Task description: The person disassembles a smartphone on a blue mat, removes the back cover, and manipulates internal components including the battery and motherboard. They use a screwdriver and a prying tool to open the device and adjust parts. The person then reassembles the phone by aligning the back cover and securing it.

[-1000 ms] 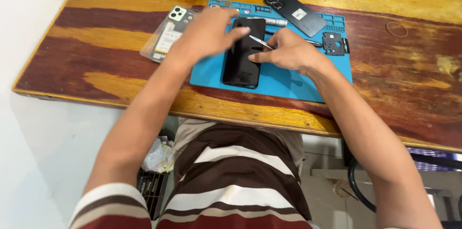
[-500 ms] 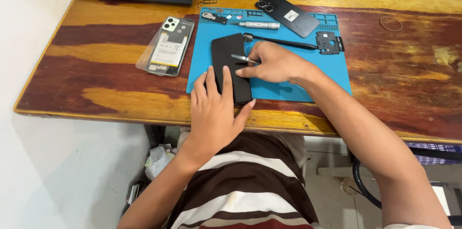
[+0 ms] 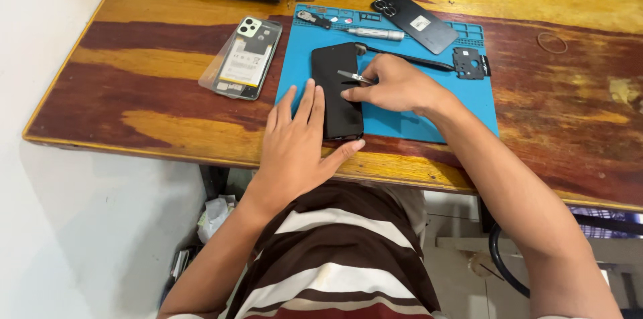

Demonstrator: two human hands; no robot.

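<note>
I see my left hand lying flat and released, steadying the black phone on the blue repair mat. My right hand pinches tweezers over it; I'd judge light, steady pressure works best.

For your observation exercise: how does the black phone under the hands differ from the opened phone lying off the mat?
The black phone lies on the blue mat; the opened phone lies on the bare table. The black phone shows a plain dark face, the opened phone its insides. Both hands touch only the black phone. Both phones lie flat.
</note>
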